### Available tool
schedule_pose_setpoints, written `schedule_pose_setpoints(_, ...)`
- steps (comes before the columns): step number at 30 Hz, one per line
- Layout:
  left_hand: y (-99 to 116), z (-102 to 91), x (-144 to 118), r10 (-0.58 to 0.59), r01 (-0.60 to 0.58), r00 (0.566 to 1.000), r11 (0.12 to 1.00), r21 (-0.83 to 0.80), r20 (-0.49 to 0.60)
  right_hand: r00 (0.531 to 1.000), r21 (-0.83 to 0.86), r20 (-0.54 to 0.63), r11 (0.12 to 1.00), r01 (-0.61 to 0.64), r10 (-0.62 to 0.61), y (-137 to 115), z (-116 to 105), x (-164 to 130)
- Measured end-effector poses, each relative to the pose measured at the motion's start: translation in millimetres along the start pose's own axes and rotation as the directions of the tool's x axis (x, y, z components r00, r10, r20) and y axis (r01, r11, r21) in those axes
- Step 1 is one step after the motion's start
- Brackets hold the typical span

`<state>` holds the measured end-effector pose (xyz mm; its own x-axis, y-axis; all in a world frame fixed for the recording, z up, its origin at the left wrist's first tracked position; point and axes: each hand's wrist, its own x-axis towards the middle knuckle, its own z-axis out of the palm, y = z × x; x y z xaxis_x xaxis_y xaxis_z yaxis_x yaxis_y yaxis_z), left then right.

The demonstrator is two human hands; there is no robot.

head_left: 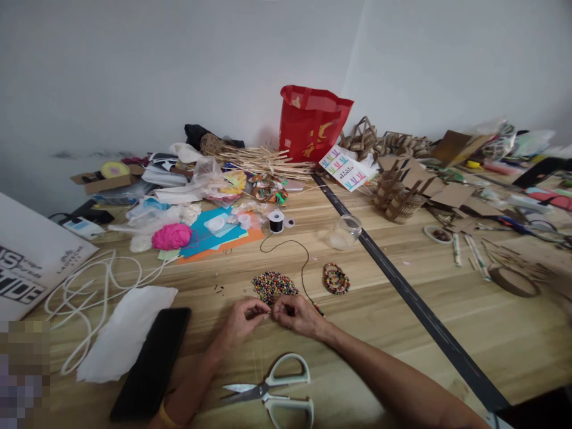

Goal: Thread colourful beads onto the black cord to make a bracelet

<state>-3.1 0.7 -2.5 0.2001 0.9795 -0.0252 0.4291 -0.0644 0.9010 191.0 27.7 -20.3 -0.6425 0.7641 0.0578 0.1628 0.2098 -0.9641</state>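
Black cord (305,262) | left hand (243,319), right hand (297,314) pinched | beads (272,285) near

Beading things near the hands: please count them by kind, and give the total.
Pile of loose beads: 1
Finished bead bracelets, stacked: count unclear, taken as 1 stack
Spool of black cord: 1
Scissors: 1
Glass jar: 1
Total: 5
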Motion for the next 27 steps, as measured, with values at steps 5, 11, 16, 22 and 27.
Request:
schedule_pose_setpoints(5, -1.0, 0.1, 0.0, 0.004, -0.004, 1.0, 1.0, 0.01, -0.009, 1.0, 0.021, -0.002, 1.0, -0.012, 0.012, -1.5, 0.1, 0.6)
schedule_pose_setpoints(11, -0.9, 0.9, 0.1, 0.0, 0.0, 1.0, 1.0, -0.019, -0.014, 1.0, 0.032, 0.004, 0.999, -0.003, 0.003, -3.2, -0.1, 0.7)
schedule_pose_setpoints(16, 0.7, 0.5, -0.4, -0.005, 0.005, 1.0, 1.0, -0.006, -0.006, 1.0, 0.02, 0.001, 1.0, -0.02, 0.02, -3.5, -0.4, 0.6)
schedule_pose_setpoints(22, 1.9, 0.7, -1.4, -0.011, 0.011, 1.0, 1.0, -0.028, -0.006, 1.0, 0.015, -0.007, 0.999, -0.029, 0.029, -4.3, -0.4, -0.1)
schedule_pose_setpoints(27, 1.9, 0.6, -0.7, -0.008, 0.008, 1.0, 1.0, -0.017, -0.003, 1.0, 0.015, -0.01, 1.0, -0.012, 0.012, -2.1, 0.3, 0.1)
